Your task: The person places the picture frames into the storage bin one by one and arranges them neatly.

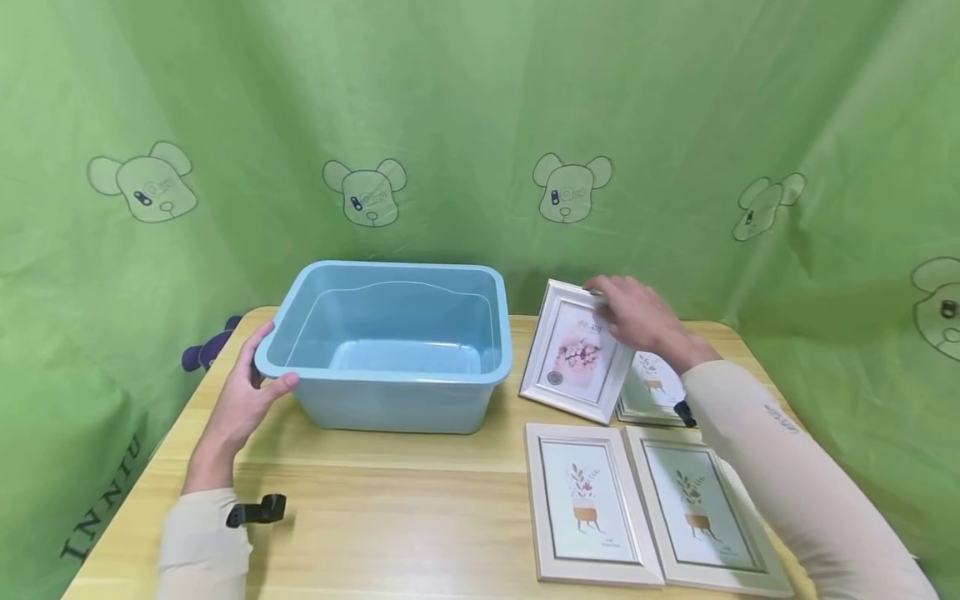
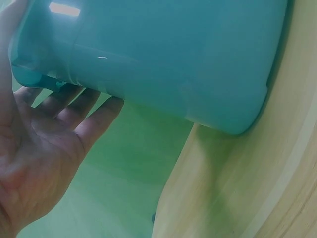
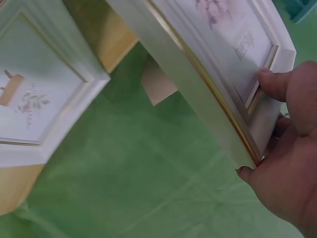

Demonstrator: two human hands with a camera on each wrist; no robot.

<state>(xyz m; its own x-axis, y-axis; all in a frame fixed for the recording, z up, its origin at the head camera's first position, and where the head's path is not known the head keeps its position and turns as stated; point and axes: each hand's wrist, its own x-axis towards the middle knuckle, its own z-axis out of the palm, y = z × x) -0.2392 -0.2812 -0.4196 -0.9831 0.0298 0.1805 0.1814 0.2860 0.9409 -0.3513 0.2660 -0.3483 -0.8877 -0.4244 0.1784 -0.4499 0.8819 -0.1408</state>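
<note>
My right hand (image 1: 637, 312) grips the top edge of a silver-white picture frame (image 1: 546, 367) with a pink floral print. In the right wrist view the thumb presses its front border and the fingers go behind it. The frame stands tilted, its lower edge close over the table. My left hand (image 1: 238, 404) holds the front left corner of a light blue plastic tub (image 1: 390, 404), thumb at the rim, fingers along the outer wall. No objects show inside the tub. Behind my right wrist lies another frame (image 1: 656, 383) with a plant print, atop a low stack partly hidden by the arm.
Two pale frames with potted-plant prints, a left one (image 1: 532, 500) and a right one (image 1: 765, 571), lie side by side at the front right of the wooden table (image 1: 375, 517). A green curtain (image 1: 465, 83) surrounds it. Something purple (image 1: 206, 346) shows behind the left edge.
</note>
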